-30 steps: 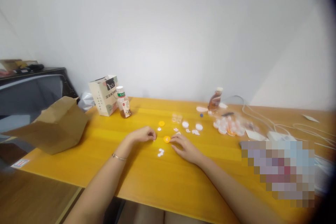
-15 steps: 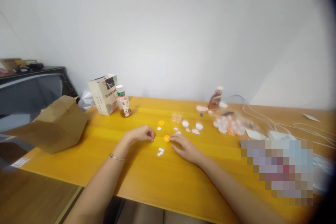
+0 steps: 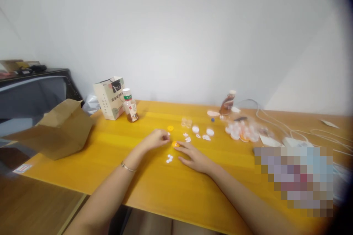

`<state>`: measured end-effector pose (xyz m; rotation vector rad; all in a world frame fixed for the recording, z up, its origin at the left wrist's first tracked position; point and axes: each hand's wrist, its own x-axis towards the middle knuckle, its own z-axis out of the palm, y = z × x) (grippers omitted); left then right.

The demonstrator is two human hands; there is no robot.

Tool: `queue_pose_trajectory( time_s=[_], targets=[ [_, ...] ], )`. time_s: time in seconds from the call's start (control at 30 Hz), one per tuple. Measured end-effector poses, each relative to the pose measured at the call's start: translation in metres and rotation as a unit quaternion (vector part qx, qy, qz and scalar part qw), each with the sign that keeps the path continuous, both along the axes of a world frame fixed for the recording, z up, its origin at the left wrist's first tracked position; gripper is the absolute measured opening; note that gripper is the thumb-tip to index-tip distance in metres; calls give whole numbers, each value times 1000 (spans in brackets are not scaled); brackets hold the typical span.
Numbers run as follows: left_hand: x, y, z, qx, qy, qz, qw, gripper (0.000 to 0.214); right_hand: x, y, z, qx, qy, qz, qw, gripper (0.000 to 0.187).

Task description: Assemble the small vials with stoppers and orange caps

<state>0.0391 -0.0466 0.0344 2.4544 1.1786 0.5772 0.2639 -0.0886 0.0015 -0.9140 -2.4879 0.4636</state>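
**Two hands met at an orange cap**

A paper bag lay on its side at the left end of the worktop, with a bottle upright behind it. The left hand rested on its edge, grip pinched almost closed (whether a scrap sat between the fingertips could not be told). White bits lay near it. Just right was the orange cap. The right hand touched it with its fingertips, grip open and flat, probably to steady it. Cups clustered farther right, out of the way.
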Motion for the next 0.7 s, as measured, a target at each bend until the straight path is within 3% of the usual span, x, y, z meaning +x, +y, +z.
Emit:
queue_pose_trajectory(
  time_s=[0.27, 0.53, 0.7],
  targets=[
    [27, -1, -19, 46, -40, -2, 998, 16, -1, 1, 2, -38, 6, 18, 999, 42],
    [25, -1, -20, 49, -42, -26, 998, 16, -1, 1, 1, -56, 18, 11, 998, 42],
    [20, -2, -16, 68, -16, -99, 993, 19, 0, 2, 3, -60, 22, 15, 998, 42]
  ],
)
